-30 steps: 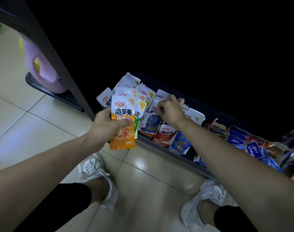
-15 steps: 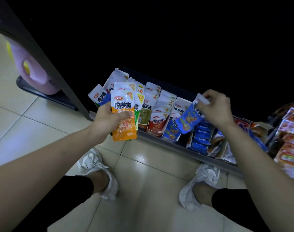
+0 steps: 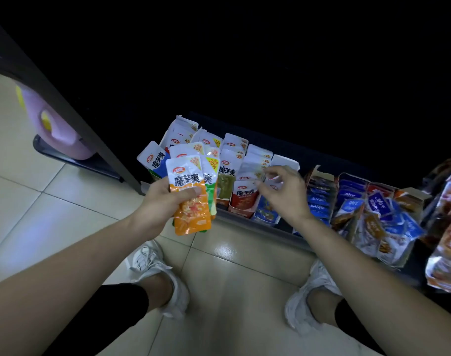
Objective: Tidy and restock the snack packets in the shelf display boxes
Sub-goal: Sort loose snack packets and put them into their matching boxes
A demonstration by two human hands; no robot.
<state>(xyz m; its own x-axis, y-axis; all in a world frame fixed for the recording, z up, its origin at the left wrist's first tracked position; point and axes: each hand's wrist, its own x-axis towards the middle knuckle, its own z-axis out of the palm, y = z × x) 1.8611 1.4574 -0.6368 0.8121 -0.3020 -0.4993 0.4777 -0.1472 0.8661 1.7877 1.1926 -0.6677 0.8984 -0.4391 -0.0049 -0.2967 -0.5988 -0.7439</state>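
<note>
My left hand (image 3: 160,205) grips a small stack of snack packets, an orange packet (image 3: 192,206) on top and a green one (image 3: 212,194) behind it, held in front of the low shelf. My right hand (image 3: 283,194) hovers over the display boxes with loosely spread fingers and holds nothing. Under and beside it stand a box of red packets (image 3: 245,197), a box of green packets (image 3: 225,182) and white-topped packets (image 3: 257,156) behind. Further right, a box of blue packets (image 3: 319,201) and a loose heap of blue and brown packets (image 3: 378,217).
The shelf's front edge (image 3: 241,222) runs low above the tiled floor (image 3: 72,217). A dark shelf post (image 3: 72,111) stands at the left, with a pink container (image 3: 59,127) behind it. My white shoes (image 3: 158,273) are below. Red-orange packets (image 3: 448,242) hang at the far right.
My right hand has let go of the blue packet it was carrying and come back left over the boxes, now empty. My left hand still holds its stack.
</note>
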